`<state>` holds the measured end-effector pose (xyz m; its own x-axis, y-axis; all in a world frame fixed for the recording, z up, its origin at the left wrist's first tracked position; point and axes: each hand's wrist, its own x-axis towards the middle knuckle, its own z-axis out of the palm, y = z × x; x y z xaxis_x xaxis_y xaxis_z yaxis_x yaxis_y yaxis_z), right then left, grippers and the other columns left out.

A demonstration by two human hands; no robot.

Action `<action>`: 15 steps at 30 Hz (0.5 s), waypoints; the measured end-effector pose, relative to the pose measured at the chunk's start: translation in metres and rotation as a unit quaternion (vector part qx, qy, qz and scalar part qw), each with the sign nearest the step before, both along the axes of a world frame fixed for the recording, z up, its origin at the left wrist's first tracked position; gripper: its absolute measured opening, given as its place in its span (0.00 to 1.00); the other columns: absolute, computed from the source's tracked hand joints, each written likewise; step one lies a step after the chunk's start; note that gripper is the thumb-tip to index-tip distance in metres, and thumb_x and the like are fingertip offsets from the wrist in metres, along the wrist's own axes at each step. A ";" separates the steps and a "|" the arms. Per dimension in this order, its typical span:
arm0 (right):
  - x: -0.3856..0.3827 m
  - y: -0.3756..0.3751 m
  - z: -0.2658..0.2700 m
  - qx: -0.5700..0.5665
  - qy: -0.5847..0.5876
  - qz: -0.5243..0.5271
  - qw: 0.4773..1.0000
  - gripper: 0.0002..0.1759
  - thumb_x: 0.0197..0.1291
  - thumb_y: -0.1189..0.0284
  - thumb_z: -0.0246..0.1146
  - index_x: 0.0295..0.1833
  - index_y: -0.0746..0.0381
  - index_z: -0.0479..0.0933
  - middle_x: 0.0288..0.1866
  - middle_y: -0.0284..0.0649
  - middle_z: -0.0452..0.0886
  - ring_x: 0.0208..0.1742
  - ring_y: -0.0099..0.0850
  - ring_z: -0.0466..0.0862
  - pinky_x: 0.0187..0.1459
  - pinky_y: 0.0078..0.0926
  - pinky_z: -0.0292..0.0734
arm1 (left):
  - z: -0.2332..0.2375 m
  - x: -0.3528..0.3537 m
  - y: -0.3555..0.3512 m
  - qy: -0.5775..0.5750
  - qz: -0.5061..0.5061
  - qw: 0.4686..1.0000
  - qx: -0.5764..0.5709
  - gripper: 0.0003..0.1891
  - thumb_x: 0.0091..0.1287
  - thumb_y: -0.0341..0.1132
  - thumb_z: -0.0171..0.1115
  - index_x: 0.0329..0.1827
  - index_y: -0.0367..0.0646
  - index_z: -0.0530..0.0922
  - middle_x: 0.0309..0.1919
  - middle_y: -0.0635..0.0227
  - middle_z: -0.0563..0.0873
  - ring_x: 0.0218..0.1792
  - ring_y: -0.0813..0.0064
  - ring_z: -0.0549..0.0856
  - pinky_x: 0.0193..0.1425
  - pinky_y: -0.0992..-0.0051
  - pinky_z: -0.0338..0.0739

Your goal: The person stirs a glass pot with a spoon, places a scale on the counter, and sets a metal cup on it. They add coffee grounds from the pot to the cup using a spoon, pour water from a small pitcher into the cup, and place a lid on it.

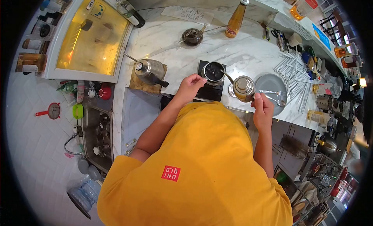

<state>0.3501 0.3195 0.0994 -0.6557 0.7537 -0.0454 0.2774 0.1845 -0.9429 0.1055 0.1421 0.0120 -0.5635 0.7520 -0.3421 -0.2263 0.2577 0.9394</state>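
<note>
My right hand [263, 104] is closed round the handle of a small shiny gooseneck kettle [244, 90]. The kettle's thin spout reaches over the rim of a round metal cup [207, 81] with dark contents. That cup stands on a black scale [202, 94]. At the cup's near-left edge, my left hand [190, 88] has its thumb and fingertips pinched together, seemingly on the rim. Whether liquid is flowing from the spout is too small to tell. A grey plate [270, 82] with a fork and a spoon lies just right of the kettle.
To the left, a second gooseneck kettle [149, 70] stands on a wooden board [138, 86]. A round glass pot [192, 37] and an amber pump bottle [235, 21] are further back. Many wrapped straws [293, 74] lie at right. A sink [89, 128] is at lower left.
</note>
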 end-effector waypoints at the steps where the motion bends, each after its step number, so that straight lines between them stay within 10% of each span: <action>1: -0.001 -0.002 0.000 0.000 0.002 0.000 1.000 0.24 0.80 0.63 0.54 0.27 0.63 0.68 0.25 0.29 0.68 0.29 0.18 0.67 0.34 0.22 0.66 | 0.002 0.001 0.000 0.001 -0.002 1.000 -0.009 0.11 0.75 0.42 0.66 0.42 0.44 0.82 0.36 0.75 0.85 0.40 0.83 0.82 0.44 0.78 0.74; 15: -0.003 -0.004 -0.005 0.019 0.022 -0.006 1.000 0.24 0.77 0.63 0.58 0.27 0.65 0.69 0.21 0.31 0.69 0.26 0.19 0.66 0.28 0.25 0.60 | 0.000 0.000 0.003 0.008 -0.012 1.000 -0.002 0.10 0.74 0.40 0.66 0.41 0.41 0.82 0.34 0.74 0.85 0.38 0.83 0.80 0.46 0.80 0.72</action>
